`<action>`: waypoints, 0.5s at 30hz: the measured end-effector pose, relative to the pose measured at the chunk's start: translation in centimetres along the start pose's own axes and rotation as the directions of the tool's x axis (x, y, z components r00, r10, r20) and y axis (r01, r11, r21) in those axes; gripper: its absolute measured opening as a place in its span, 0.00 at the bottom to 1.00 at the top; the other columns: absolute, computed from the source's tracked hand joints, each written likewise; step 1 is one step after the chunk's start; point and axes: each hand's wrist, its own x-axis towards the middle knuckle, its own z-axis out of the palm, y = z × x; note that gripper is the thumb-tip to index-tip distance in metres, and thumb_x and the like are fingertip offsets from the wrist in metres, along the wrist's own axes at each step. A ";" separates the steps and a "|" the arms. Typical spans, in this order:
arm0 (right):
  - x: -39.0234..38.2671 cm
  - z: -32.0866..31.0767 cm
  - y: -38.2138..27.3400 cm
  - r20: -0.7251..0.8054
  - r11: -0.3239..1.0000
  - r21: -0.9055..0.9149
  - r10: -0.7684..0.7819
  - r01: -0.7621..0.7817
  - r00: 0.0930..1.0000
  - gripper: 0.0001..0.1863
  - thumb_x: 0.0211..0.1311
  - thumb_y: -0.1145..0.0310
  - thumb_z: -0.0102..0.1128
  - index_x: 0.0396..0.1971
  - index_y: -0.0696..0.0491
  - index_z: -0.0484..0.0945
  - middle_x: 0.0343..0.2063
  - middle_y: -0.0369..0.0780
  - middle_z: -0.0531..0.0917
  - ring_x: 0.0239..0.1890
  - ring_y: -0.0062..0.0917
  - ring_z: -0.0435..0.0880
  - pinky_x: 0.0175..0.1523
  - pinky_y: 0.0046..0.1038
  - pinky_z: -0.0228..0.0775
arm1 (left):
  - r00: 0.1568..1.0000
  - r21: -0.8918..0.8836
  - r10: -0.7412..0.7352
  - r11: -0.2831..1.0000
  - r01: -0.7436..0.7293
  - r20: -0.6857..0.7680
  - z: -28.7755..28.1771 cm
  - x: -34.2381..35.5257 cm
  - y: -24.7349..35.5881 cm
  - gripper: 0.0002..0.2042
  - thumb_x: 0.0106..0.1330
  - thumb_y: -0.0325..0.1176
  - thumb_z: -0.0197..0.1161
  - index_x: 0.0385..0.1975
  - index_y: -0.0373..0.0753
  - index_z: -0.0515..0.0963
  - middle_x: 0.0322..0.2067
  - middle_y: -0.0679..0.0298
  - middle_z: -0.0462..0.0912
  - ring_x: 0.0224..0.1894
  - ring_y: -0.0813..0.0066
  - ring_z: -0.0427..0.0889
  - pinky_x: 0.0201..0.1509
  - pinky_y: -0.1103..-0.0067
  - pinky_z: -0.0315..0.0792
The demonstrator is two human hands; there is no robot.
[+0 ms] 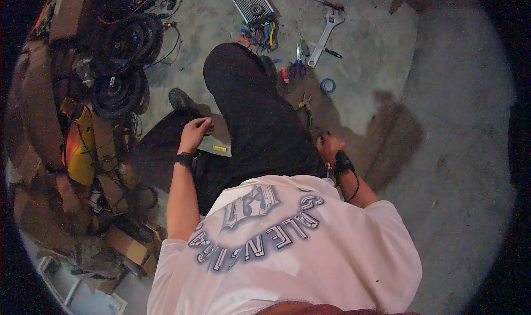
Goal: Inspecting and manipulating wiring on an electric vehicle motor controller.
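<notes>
My left hand (pixel 197 134) hovers beside my raised knee, its fingers curled together. Whether anything is inside them is too small to make out. Below it, by my dark trousers (pixel 260 121), lies a small yellow piece (pixel 220 148). Close to my right hip, my right hand (pixel 332 148) is closed near the floor, with something dark at its fingertips that I cannot identify. Just ahead of that hand rest pliers with green handles (pixel 308 113). Farther off are blue-handled scissors (pixel 298 66), a roll of blue tape (pixel 327 85) and a large adjustable wrench (pixel 326 37).
A finned metal box (pixel 249 3) with a bundle of coloured wires (pixel 268 34) lies on the concrete floor ahead. Along the left are black wheels with tyres (pixel 130 41), a yellow-orange panel (pixel 81 146) and cardboard pieces (pixel 126 245). A small red item (pixel 285 75) sits beside the scissors.
</notes>
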 end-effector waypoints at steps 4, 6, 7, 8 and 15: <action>0.2 -0.1 -0.1 -0.046 0.998 0.047 -0.036 0.038 0.998 0.14 0.60 0.54 0.60 0.34 0.49 0.83 0.24 0.48 0.85 0.27 0.47 0.85 0.35 0.48 0.76 | 1.000 0.000 -0.017 1.000 0.017 0.018 -0.3 0.4 -0.4 0.17 0.70 0.39 0.63 0.47 0.29 0.80 0.38 0.59 0.86 0.39 0.74 0.86 0.44 0.78 0.79; 0.1 -0.5 -0.4 -0.031 0.999 0.039 -0.025 0.026 0.999 0.14 0.60 0.54 0.60 0.34 0.49 0.83 0.23 0.48 0.85 0.27 0.46 0.85 0.35 0.49 0.76 | 0.999 0.068 -0.030 0.997 0.027 0.043 -0.4 0.2 -0.1 0.17 0.72 0.41 0.61 0.49 0.33 0.81 0.43 0.63 0.86 0.43 0.76 0.84 0.47 0.78 0.79; 0.1 -0.9 -0.7 -0.004 1.000 0.022 0.000 0.000 1.000 0.15 0.61 0.53 0.59 0.35 0.49 0.83 0.24 0.49 0.85 0.28 0.47 0.86 0.36 0.49 0.76 | 0.999 0.070 -0.032 0.997 0.029 0.042 -0.4 0.1 -0.1 0.17 0.72 0.41 0.61 0.49 0.33 0.81 0.43 0.63 0.86 0.43 0.76 0.84 0.47 0.78 0.79; 0.1 -1.1 -0.8 0.022 1.000 0.004 0.025 -0.025 0.999 0.15 0.62 0.53 0.58 0.35 0.49 0.83 0.25 0.50 0.85 0.30 0.47 0.86 0.37 0.50 0.77 | 0.999 0.092 -0.020 0.996 0.017 0.031 -0.3 0.1 0.0 0.17 0.71 0.42 0.61 0.49 0.33 0.81 0.43 0.63 0.86 0.43 0.76 0.84 0.47 0.78 0.79; 0.2 -1.5 -0.7 0.139 0.994 0.081 0.060 -0.072 0.988 0.18 0.65 0.50 0.54 0.36 0.49 0.83 0.29 0.50 0.86 0.33 0.50 0.86 0.40 0.50 0.77 | 0.997 0.045 -0.046 0.998 0.043 0.060 -0.5 -0.1 0.6 0.19 0.71 0.45 0.62 0.49 0.34 0.82 0.43 0.63 0.87 0.43 0.75 0.85 0.48 0.79 0.79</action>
